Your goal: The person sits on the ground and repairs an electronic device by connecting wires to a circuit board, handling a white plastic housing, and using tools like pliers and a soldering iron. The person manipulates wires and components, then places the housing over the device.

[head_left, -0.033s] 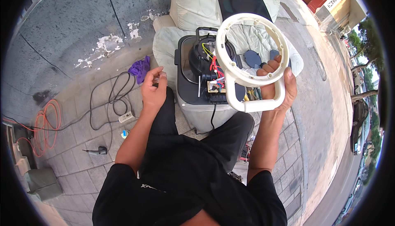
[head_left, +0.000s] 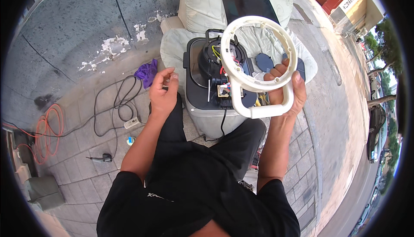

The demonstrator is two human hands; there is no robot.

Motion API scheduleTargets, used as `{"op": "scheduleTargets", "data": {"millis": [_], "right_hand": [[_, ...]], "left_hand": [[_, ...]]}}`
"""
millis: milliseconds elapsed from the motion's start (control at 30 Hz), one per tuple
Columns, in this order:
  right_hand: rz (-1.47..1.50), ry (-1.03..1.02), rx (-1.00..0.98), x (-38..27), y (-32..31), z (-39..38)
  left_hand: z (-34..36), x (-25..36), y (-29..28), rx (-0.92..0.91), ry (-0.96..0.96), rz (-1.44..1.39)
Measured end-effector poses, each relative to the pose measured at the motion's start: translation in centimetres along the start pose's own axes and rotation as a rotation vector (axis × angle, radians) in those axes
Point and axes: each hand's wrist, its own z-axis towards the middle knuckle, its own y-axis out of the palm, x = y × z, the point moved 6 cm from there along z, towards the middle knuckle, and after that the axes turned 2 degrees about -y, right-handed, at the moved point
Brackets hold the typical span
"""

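Observation:
My right hand [head_left: 294, 92] grips a white plastic ring with a handle [head_left: 265, 111], its fingers wrapped around the side where the handle joins the ring. The ring is held up over an opened black appliance [head_left: 200, 101], hiding part of it. Inside the appliance show a round black motor-like housing [head_left: 208, 60], red and yellow-green wires, and a small circuit board [head_left: 224, 90]. To its left, my left hand [head_left: 163, 94] hovers with loosely bent fingers and nothing visible in them.
Under the appliance lies a pale quilted cushion [head_left: 172, 47], also bearing a dark flat panel [head_left: 250, 4] and round dark cap [head_left: 264, 62]. A purple cloth [head_left: 147, 73], black cable [head_left: 97, 127], power strip [head_left: 131, 122] and orange cord [head_left: 47, 135] lie on the paving by the wall.
The white ring and my right hand have shifted slightly left. My left hand has moved a little to the right and up.

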Motion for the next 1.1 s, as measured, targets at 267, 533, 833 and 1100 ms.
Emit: {"op": "scheduleTargets", "data": {"millis": [267,533,833,1100], "right_hand": [[-0.13,0.052,0.128,4.4,-0.5,-1.5],[-0.238,0.107,0.197,5.8,-2.1,-1.4],[-0.799,0.193,0.426,4.3,-3.4,-2.5],[-0.675,0.174,0.53,3.9,-5.2,-1.1]], "left_hand": [[1.1,10.1,4.4,-0.349,-0.333,-0.503],[0.9,8.5,6.4,-0.443,-0.516,-0.598],[2.5,7.3,8.0,-0.375,-0.461,-0.453],[6.4,8.9,9.7,-0.387,-0.382,-0.257]]}}
